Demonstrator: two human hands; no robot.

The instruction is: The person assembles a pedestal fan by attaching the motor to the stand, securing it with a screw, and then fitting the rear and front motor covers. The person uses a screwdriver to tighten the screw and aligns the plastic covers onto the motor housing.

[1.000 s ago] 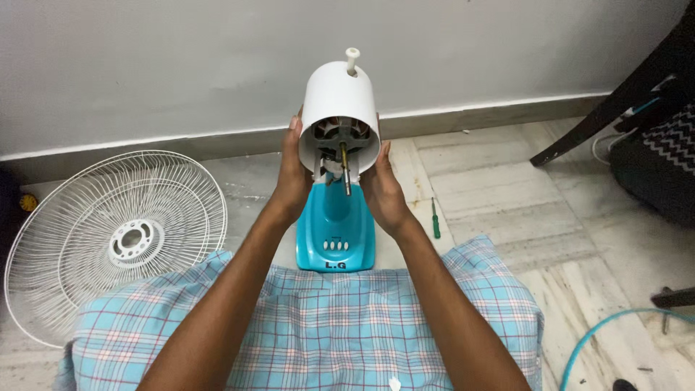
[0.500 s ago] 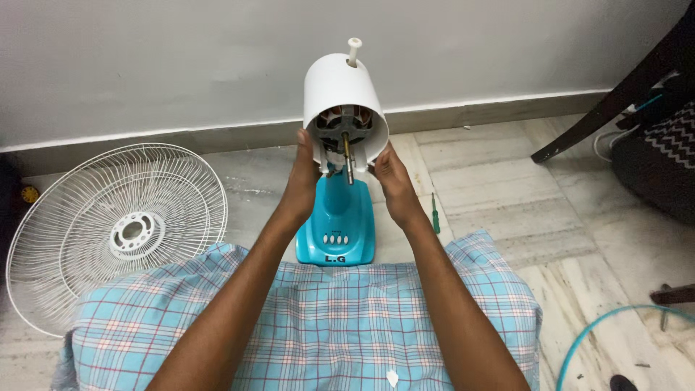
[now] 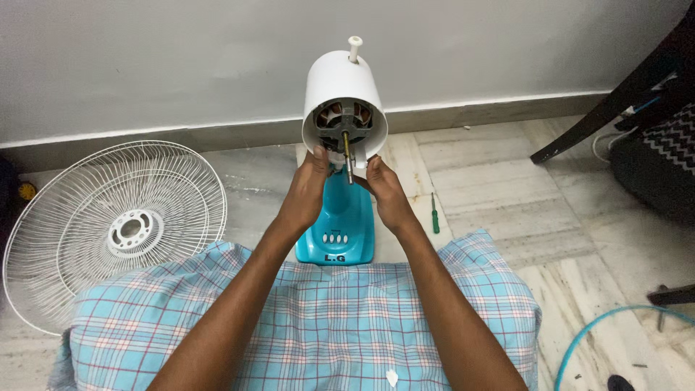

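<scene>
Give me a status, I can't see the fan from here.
Left hand and right hand both grip the white motor housing rim. Shaft bare, pointing out. Fan guard lies aside, nothing blocking.

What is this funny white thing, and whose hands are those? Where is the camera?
The camera sits on a person's head and looks down, so you see their own arms. The left hand and right hand touch the bottom rim of a white motor housing of a table fan with its covers off. A metal shaft sticks out between the hands. The fan stands on a blue base. On the floor lie a white wire grille and a green screwdriver.
</scene>
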